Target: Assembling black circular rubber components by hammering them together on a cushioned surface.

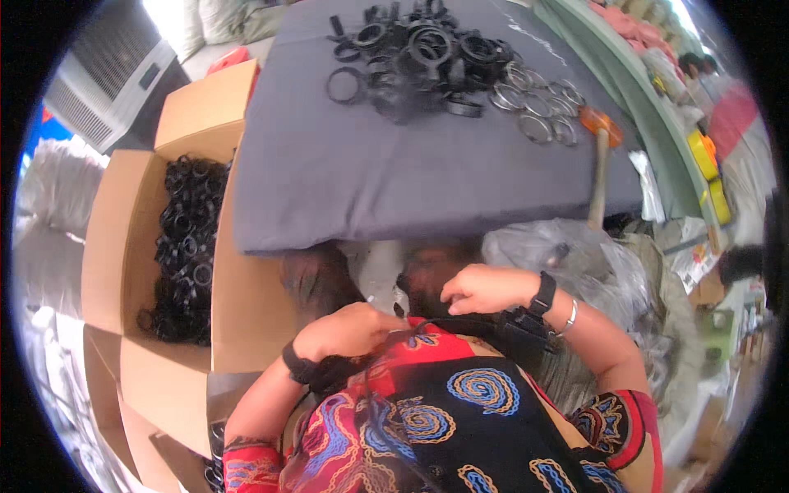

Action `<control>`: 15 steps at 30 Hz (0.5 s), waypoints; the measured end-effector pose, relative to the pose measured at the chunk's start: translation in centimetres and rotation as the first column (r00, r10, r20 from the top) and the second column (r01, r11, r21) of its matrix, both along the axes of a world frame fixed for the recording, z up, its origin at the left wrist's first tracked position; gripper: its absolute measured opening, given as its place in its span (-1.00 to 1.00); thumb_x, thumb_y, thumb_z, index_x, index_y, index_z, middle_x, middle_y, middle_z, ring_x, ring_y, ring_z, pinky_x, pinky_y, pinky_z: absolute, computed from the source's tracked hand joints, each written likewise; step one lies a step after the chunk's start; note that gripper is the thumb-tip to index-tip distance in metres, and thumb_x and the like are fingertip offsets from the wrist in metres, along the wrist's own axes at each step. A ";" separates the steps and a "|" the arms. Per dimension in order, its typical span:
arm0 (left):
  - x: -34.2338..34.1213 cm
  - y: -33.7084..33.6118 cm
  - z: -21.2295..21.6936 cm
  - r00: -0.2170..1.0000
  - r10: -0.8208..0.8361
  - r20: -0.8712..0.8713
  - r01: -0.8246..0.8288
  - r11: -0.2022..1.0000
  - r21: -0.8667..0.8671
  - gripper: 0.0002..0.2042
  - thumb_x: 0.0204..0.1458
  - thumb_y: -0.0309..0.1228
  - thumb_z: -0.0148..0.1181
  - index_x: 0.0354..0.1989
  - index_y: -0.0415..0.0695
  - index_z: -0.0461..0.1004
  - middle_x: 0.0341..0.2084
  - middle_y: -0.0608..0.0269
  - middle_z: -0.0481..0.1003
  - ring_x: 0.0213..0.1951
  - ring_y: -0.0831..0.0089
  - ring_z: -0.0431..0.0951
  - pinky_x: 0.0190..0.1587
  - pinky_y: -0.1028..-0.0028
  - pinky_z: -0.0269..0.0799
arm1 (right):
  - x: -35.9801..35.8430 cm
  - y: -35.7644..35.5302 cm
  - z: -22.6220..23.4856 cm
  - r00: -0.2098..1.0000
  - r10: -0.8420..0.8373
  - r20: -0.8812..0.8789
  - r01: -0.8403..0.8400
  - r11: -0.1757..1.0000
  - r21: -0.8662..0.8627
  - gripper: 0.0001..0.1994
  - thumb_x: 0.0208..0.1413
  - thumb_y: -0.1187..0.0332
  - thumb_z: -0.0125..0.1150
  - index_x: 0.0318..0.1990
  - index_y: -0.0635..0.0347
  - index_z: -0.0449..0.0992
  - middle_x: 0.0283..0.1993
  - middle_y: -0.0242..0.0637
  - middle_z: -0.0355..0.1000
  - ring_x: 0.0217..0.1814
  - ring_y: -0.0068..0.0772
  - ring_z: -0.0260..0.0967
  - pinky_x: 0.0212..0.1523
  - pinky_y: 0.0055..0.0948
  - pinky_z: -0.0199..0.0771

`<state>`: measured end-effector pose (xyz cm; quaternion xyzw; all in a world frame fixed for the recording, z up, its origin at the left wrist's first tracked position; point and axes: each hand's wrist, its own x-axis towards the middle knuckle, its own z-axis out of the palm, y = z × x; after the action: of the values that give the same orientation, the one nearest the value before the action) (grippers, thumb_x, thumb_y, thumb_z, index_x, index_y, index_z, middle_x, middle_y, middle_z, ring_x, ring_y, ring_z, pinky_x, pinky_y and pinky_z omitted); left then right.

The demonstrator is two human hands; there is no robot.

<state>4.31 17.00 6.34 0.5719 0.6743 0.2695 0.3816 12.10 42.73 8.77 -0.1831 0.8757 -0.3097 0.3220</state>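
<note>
Keeping both curled hands, left hand (pixel 349 329) and right hand (pixel 481 287), close at your chest, grip gently whatever they hold, which I cannot tell.

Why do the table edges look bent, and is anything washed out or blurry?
Head view: the fisheye lens bows the grey table edge toward the rim; daylight blows out the top corners; both hands, left and right, look soft in shade.

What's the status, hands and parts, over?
Left hand and right hand both at the chest, fingers curled on a dark strap; grip unclear. Black rings and metal rings untouched on grey table. Mallet alongside.
</note>
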 end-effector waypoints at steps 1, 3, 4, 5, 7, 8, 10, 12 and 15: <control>-0.2 -0.2 0.0 0.999 -0.040 0.026 0.041 0.999 -0.011 -0.59 -0.08 -0.58 0.03 0.03 -0.08 0.43 -0.37 -0.02 0.52 -0.34 0.12 0.54 -0.23 0.33 0.43 | 0.1 0.4 -0.3 1.000 -0.027 -0.008 0.027 0.999 -0.036 -0.71 0.04 0.29 0.12 -0.15 0.30 0.47 -0.32 -0.05 0.49 -0.28 -0.12 0.45 -0.23 -0.26 0.41; 0.0 -0.2 1.1 0.974 -0.012 0.224 0.012 1.000 0.000 -0.57 -0.08 -0.61 0.01 0.04 -0.08 0.43 -0.33 0.03 0.53 -0.31 0.24 0.54 -0.20 0.36 0.42 | -0.2 1.7 -0.7 0.987 -0.098 -0.130 0.080 0.987 -0.143 -0.72 0.05 0.30 0.11 -0.16 0.32 0.47 -0.32 -0.05 0.49 -0.29 -0.16 0.46 -0.23 -0.27 0.42; 0.2 0.0 1.7 0.910 0.041 0.412 -0.040 0.999 -0.011 -0.55 -0.08 -0.64 -0.01 0.05 -0.07 0.43 -0.29 0.07 0.54 -0.29 0.36 0.54 -0.18 0.39 0.41 | -0.6 2.5 -0.6 0.967 -0.130 -0.220 0.085 0.976 -0.203 -0.73 0.06 0.32 0.11 -0.16 0.34 0.47 -0.32 -0.08 0.50 -0.29 -0.21 0.47 -0.23 -0.29 0.43; 0.5 0.3 2.1 0.869 0.057 0.492 -0.057 0.998 -0.015 -0.59 -0.05 -0.67 -0.03 0.02 -0.14 0.45 -0.26 0.18 0.54 -0.25 0.51 0.48 -0.15 0.45 0.38 | -1.2 2.8 0.3 0.966 -0.233 -0.114 0.197 0.945 -0.262 -0.73 0.07 0.33 0.11 -0.16 0.35 0.47 -0.32 -0.12 0.50 -0.30 -0.30 0.47 -0.22 -0.33 0.44; 0.9 0.8 1.0 0.855 0.023 0.518 -0.036 0.999 0.015 -0.62 -0.03 -0.66 -0.03 0.01 -0.17 0.45 -0.28 0.21 0.54 -0.27 0.53 0.48 -0.15 0.49 0.38 | -2.0 3.1 2.0 0.922 -0.380 0.076 0.381 0.854 -0.354 -0.75 0.08 0.36 0.10 -0.17 0.36 0.48 -0.34 -0.22 0.50 -0.29 -0.51 0.45 -0.21 -0.45 0.45; 1.0 1.1 0.7 0.840 -0.003 0.543 -0.024 0.999 0.043 -0.65 -0.01 -0.65 -0.02 -0.01 -0.20 0.46 -0.30 0.25 0.54 -0.28 0.56 0.48 -0.14 0.54 0.37 | -2.5 3.1 2.9 0.919 -0.388 0.070 0.389 0.865 -0.317 -0.76 0.08 0.35 0.10 -0.18 0.35 0.49 -0.37 -0.24 0.49 -0.32 -0.52 0.43 -0.25 -0.46 0.44; 0.9 2.4 1.8 0.779 0.136 0.612 -0.022 0.981 -0.191 -0.69 0.03 -0.63 -0.03 -0.04 -0.22 0.47 -0.32 0.31 0.55 -0.28 0.62 0.49 -0.14 0.60 0.37 | -3.1 3.3 3.8 0.944 -0.328 0.020 0.324 0.919 -0.226 -0.76 0.06 0.34 0.11 -0.22 0.36 0.50 -0.40 -0.23 0.50 -0.34 -0.48 0.43 -0.29 -0.43 0.42; 1.1 3.3 2.1 0.566 0.292 0.771 -0.269 0.949 -0.162 -0.71 0.04 -0.64 -0.04 -0.08 -0.22 0.50 -0.36 0.35 0.55 -0.29 0.67 0.49 -0.17 0.63 0.38 | -3.4 3.6 3.1 0.966 -0.259 -0.016 0.253 0.953 -0.169 -0.76 0.05 0.34 0.11 -0.24 0.36 0.50 -0.40 -0.22 0.50 -0.35 -0.45 0.43 -0.30 -0.42 0.42; 0.1 5.2 2.6 0.764 0.245 0.596 -0.305 0.952 0.000 -0.73 0.01 -0.65 0.03 -0.11 -0.21 0.50 -0.38 0.35 0.55 -0.33 0.64 0.48 -0.24 0.59 0.39 | -3.1 4.2 3.2 0.982 -0.182 -0.048 0.178 0.981 -0.072 -0.77 0.02 0.34 0.11 -0.26 0.36 0.51 -0.41 -0.19 0.50 -0.37 -0.41 0.43 -0.31 -0.40 0.41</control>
<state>4.42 22.23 8.91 0.3724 0.5849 0.5190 0.4999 9.01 46.97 11.99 -0.1222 0.8863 -0.3616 0.2624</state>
